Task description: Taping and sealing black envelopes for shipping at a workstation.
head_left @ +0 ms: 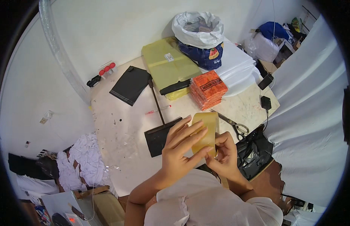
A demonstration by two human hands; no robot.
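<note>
Above the near part of the table I have a wide roll of yellowish packing tape [207, 130] between my two hands. The long fingers of my left hand [179, 152] lie across its outer face, with the thumb against its lower edge. My right hand [224, 156] is closed at the roll's right lower side, thumb and bent fingers pinching there. What exactly the right fingertips pinch is hidden. Metal scissors [235, 126] with dark handles lie just beyond the right hand. Left of the roll rests a black rectangular piece [154, 141], a long thin rod reaching from it.
Farther back on the table are a stack of orange packets [210, 94], a black roll [175, 87], a yellow wrapped pack [160, 56], a blue-and-white sack [205, 52], white sheets [239, 67], a black bag [128, 88] and a pen [152, 111]. A white curtain [306, 113] hangs right.
</note>
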